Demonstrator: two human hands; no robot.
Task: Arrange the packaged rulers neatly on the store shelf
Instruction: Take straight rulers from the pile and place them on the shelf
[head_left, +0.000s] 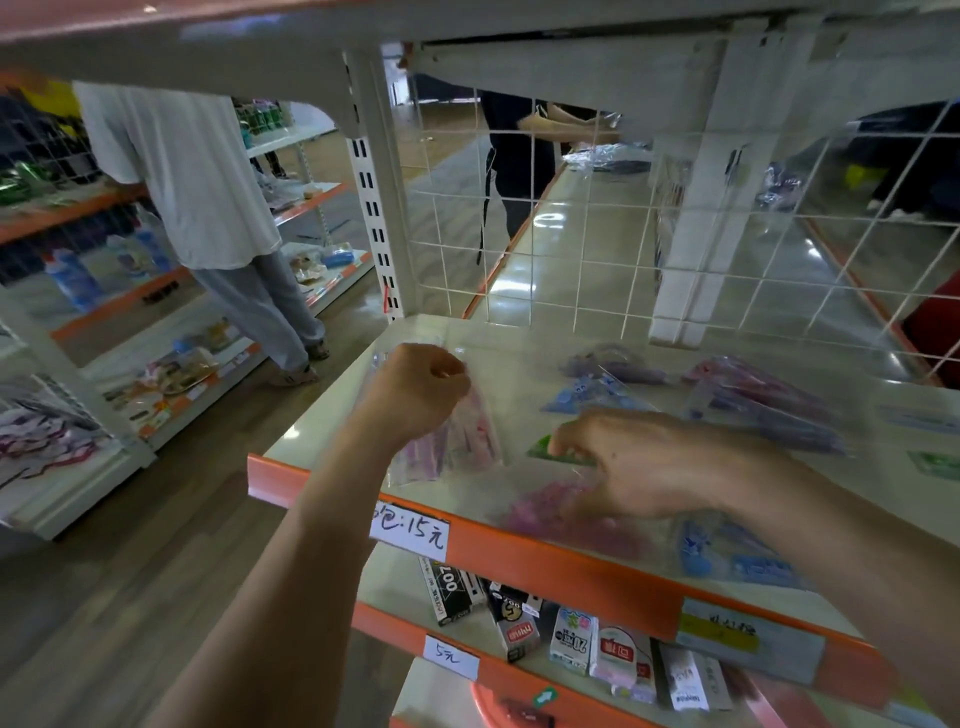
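Clutching pink ruler packet (467, 431) in curled left fingers (447, 374), right fingers (569, 434) pinching green-labelled packet (541, 448) on shelf (317, 436)

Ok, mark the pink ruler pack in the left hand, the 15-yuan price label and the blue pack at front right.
pink ruler pack (465, 439), head view, on the pink rulers inside.
price label (410, 531), head view, middle of the white paper.
blue pack (748, 565), head view, on its blue contents.

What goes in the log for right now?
left hand: holds pink ruler packet | right hand: on green-labelled packet | shelf: other packets scattered
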